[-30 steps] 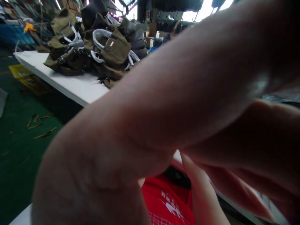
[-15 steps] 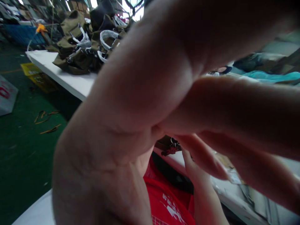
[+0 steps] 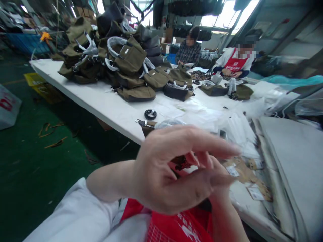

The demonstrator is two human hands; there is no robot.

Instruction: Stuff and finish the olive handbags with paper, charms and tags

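Note:
My left hand [image 3: 171, 168] is raised in front of the camera. Its thumb and index finger are apart, with nothing visible between their tips. Behind it my right hand [image 3: 218, 168] is mostly hidden, with its forearm coming up from the lower right; whether it holds anything cannot be seen. A small dark red cluster [image 3: 183, 163] shows through the gap in my left hand. Just beyond my hands lies a dark item with a metal ring [image 3: 141, 123] and a plastic-wrapped strap [image 3: 168, 123]. A black coiled strap [image 3: 150, 114] rests on the white table [image 3: 126, 116].
Olive bags [image 3: 131, 64] with wrapped handles are piled at the back left. Two people [image 3: 188, 50] sit across the table. Clear plastic bags [image 3: 237, 131] and brown cards [image 3: 254, 183] lie on the right. A yellow crate [image 3: 44, 87] stands on the floor.
My left hand has moved away from the camera and down, where it had filled much of the view. The bags, the table and the people have come into sight.

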